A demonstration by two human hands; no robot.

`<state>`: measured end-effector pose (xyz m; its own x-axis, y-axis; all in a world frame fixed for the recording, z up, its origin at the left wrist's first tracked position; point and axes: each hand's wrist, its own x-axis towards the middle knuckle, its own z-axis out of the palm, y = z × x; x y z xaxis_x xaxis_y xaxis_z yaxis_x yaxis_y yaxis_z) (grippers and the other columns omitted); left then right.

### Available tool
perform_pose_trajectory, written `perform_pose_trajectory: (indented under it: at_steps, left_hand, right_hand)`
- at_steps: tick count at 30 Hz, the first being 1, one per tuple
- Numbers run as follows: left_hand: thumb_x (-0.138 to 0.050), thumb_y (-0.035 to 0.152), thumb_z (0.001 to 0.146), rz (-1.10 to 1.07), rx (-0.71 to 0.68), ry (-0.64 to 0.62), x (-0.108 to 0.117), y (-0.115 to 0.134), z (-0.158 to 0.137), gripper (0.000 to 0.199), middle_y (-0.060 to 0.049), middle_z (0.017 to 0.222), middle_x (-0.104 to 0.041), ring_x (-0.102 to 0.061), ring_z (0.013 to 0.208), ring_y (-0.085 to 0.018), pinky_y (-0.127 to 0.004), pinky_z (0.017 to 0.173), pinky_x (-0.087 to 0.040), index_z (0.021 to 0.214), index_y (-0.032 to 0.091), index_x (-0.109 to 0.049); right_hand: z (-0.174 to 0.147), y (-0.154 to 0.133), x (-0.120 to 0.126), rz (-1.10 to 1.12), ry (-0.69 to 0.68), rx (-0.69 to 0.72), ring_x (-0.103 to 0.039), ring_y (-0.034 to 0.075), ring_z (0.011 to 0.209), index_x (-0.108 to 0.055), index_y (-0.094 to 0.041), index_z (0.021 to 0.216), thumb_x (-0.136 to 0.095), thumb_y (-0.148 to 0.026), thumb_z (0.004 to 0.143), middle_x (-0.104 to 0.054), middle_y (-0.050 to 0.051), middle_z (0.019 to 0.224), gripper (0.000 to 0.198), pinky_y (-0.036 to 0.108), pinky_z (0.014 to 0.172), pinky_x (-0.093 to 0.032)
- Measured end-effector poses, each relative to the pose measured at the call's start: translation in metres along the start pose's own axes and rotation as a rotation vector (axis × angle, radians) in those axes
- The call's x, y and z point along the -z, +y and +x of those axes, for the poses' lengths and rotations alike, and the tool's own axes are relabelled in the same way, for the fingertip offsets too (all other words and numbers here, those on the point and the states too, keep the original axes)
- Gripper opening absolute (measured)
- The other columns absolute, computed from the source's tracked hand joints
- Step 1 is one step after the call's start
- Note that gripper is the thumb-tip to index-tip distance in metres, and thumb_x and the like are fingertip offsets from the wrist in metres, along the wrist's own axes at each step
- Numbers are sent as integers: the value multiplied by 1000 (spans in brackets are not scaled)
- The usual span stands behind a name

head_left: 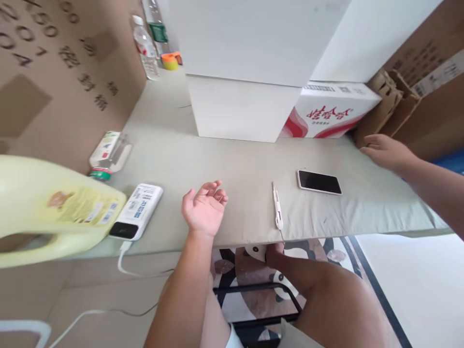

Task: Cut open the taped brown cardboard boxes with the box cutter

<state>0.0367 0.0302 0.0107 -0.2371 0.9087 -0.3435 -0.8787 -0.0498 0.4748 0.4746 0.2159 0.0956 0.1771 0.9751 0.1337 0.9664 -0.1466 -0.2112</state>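
Note:
My left hand is raised palm up over the front of the cloth-covered table, its fingers loosely curled and apart, with nothing in it. Far to the right, my right hand reaches toward the folded brown cardboard; its fingers are stretched out and I see nothing held. Whether the fingertips touch the cardboard I cannot tell. Between the hands lie a slim white tool with a narrow pointed tip and a smartphone with a dark screen and pale case.
White boxes stand at the back, beside a red-and-white carton. On the left are a large yellow jug, a white power bank with a cable, a lying bottle, a clear bottle and tape rolls.

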Motion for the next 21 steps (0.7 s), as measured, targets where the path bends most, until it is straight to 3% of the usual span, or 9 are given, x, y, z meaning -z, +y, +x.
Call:
perform_pose_trajectory:
  at_steps: [3,6,8,10,12,15,18,21]
  left_hand:
    - [-51,48,78,-48,2,-33,4,13,-4,42,-9,87,-69,-59,65,-14,-29,62,-51,76,13,-74]
    - [-50,48,80,-104,-3,-62,10,25,-6,42,-8,81,-68,-59,63,-13,-29,62,-51,75,14,-73]
    - [-49,48,81,-145,-18,-76,14,31,-5,42,-8,79,-67,-58,62,-13,-29,62,-50,74,14,-72]
    - [-47,49,83,-177,-26,-86,18,36,-4,42,-7,77,-65,-58,61,-13,-29,62,-50,74,15,-71]
    - [-45,49,86,-195,-25,-91,21,38,-3,43,-7,76,-63,-57,62,-13,-29,63,-50,72,16,-69]
    - [-42,50,89,-209,-30,-92,23,39,-4,44,-6,73,-60,-55,62,-13,-29,65,-49,73,18,-68]
    - [-43,49,92,-227,-38,-95,23,39,-4,43,-4,70,-56,-54,62,-12,-29,64,-48,75,18,-67]
    - [-51,32,94,-263,-50,-23,19,40,1,29,1,64,-52,-47,53,-7,-23,56,-42,72,18,-64]
  right_hand:
    - [-26,-55,-14,95,-124,131,-71,26,110,-64,-15,124,-63,-20,89,-70,23,122,36,36,86,-56]
    - [-76,-113,-41,166,-248,350,-73,29,102,-65,-22,121,-63,-26,87,-73,17,116,34,44,88,-59]
    - [-122,-149,-66,219,-312,530,-71,30,110,-64,-25,123,-61,-32,87,-71,12,125,37,49,93,-59]
    - [-168,-182,-93,294,-341,689,-64,27,126,-61,-26,125,-56,-35,90,-64,8,138,37,48,108,-54]
    - [-207,-210,-118,370,-333,786,-60,24,131,-58,-25,128,-50,-33,92,-61,8,141,38,46,113,-51]
    - [-240,-240,-146,461,-275,824,-60,24,132,-55,-25,130,-48,-29,93,-58,11,144,39,46,111,-53]
    - [-250,-255,-163,501,-200,783,-61,28,129,-53,-23,132,-47,-27,92,-59,14,142,40,51,107,-54]
    - [-253,-259,-172,486,-149,755,-60,32,128,-59,-22,123,-48,-25,91,-64,14,134,34,57,107,-50]
